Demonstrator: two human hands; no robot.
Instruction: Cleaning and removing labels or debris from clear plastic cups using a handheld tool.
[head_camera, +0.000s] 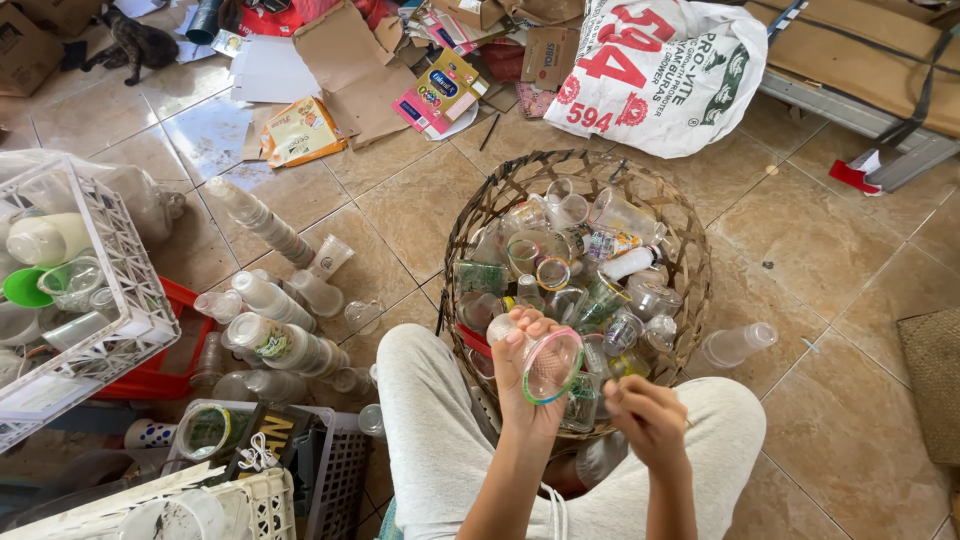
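Two hands show: my left hand (522, 375) wraps one clear plastic cup (550, 365), its rim banded green and pink, just over the round woven basket (690, 250) heaped with crumpled transparent cups, too many to count. My right hand (648, 418) is curled, fingertips pinched together; I cannot tell on what. One white lattice crate (130, 300) stands left.

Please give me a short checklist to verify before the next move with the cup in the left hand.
1. Left hand grips clear plastic cup: ok.
2. Right hand free of large things: ok; whether it pinches something small: cannot tell.
3. Woven basket within reach, between the knees: ok.
4. Cup empty inside: cannot tell.
5. Stacked cups lie tidy on floor: not ok, scattered.
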